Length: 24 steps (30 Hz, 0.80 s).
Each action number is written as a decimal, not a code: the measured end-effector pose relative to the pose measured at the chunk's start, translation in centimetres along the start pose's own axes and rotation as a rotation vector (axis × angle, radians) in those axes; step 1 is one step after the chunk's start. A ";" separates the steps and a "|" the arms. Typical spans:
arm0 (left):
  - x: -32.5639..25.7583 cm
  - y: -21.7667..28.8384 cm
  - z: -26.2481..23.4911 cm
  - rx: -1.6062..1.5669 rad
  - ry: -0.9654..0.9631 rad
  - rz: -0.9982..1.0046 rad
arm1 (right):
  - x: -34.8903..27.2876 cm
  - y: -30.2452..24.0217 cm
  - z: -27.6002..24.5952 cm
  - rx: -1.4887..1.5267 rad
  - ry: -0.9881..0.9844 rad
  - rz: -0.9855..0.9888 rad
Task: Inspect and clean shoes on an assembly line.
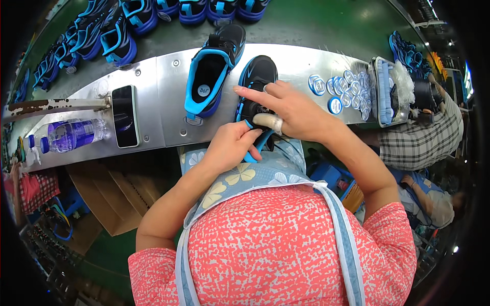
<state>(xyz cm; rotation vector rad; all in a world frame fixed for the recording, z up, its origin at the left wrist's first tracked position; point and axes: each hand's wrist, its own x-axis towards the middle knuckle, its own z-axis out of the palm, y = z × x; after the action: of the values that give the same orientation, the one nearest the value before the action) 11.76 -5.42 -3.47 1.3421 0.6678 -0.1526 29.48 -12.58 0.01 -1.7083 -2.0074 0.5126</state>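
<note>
Left hand (232,143) in closed grip on black-and-blue shoe (255,81) heel, right hand (291,109) flat atop it, forefinger extended, on steel tabletop (163,102).

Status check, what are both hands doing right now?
Left hand grips black-and-blue shoe at heel. Right hand on top, forefinger pointing. Second shoe just left.

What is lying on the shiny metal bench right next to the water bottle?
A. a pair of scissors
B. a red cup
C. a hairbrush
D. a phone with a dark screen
D. A flat phone with a dark screen lies on the metal bench just to the right of the clear water bottle, to the left of the two black and blue shoes.
</note>
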 end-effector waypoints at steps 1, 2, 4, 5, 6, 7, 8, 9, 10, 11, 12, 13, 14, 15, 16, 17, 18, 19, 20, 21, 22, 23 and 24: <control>-0.1 -0.3 0.1 -0.031 0.003 0.012 | 0.0 0.0 0.0 -0.052 -0.070 -0.028; 0.0 -0.2 0.1 -0.003 0.004 -0.009 | 0.0 0.1 0.1 -0.103 -0.140 -0.057; 0.3 0.3 0.0 0.059 0.005 -0.034 | 0.2 0.0 0.3 -0.072 -0.266 0.059; 0.3 0.3 0.1 0.067 -0.005 -0.039 | 0.0 0.1 0.6 -0.020 -0.251 0.107; 0.3 0.4 0.1 0.078 -0.011 -0.040 | -0.1 0.4 0.9 0.030 -0.232 0.152; 0.3 0.6 0.0 0.089 -0.017 -0.042 | -0.2 0.4 1.0 0.080 -0.213 0.196; 0.2 0.7 0.1 0.072 -0.011 -0.024 | -0.2 0.4 0.5 0.064 -0.156 0.147; 0.0 0.6 0.1 0.050 -0.003 -0.015 | -0.2 0.0 -0.2 0.057 -0.106 0.097; 0.0 0.5 0.2 0.028 0.005 -0.005 | -0.1 -0.2 -0.6 0.050 -0.057 0.048; 0.1 0.3 0.2 0.026 0.009 -0.007 | -0.1 0.0 -0.3 0.002 -0.046 0.011; 0.3 0.2 0.2 0.026 0.009 -0.009 | -0.2 0.2 0.2 -0.047 -0.033 -0.021; 0.4 0.1 0.3 0.026 0.008 -0.010 | -0.4 0.3 0.7 -0.096 -0.021 -0.054; 0.3 0.2 0.4 0.030 0.001 -0.019 | -0.7 0.1 1.6 -0.063 -0.040 0.060; 0.2 0.3 0.3 0.040 0.002 -0.031 | -0.7 0.0 1.7 -0.003 -0.036 0.105; 0.0 0.4 0.2 0.050 0.002 -0.043 | -0.7 -0.1 1.6 0.057 -0.032 0.150; 0.0 0.5 0.3 0.046 0.010 -0.043 | -0.8 -0.1 1.3 0.118 -0.028 0.194; 0.0 0.5 0.5 0.039 0.012 -0.044 | -0.8 -0.1 0.4 0.103 0.024 0.133; 0.0 0.6 0.7 0.032 0.014 -0.044 | -0.7 -0.1 0.5 0.048 0.048 0.067; -0.1 0.8 0.6 0.034 0.029 -0.038 | -0.4 -0.2 0.8 -0.007 0.072 0.002; -0.1 1.3 0.7 0.048 0.031 -0.064 | -0.2 -0.3 0.7 -0.078 0.095 -0.058; -0.2 1.8 0.7 0.061 0.033 -0.091 | -0.2 -0.5 1.6 -0.140 0.097 -0.008; -0.2 2.0 0.7 0.075 0.035 -0.117 | -0.7 -0.4 1.9 -0.105 0.070 0.046; -0.3 1.6 0.8 0.046 0.043 -0.072 | -0.9 -0.4 2.3 -0.062 0.050 0.093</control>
<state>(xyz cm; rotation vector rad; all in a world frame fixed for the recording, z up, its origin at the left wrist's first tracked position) 12.59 -5.80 -1.89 1.3691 0.7533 -0.1989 28.03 -13.47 -1.74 -1.8404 -1.9347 0.4382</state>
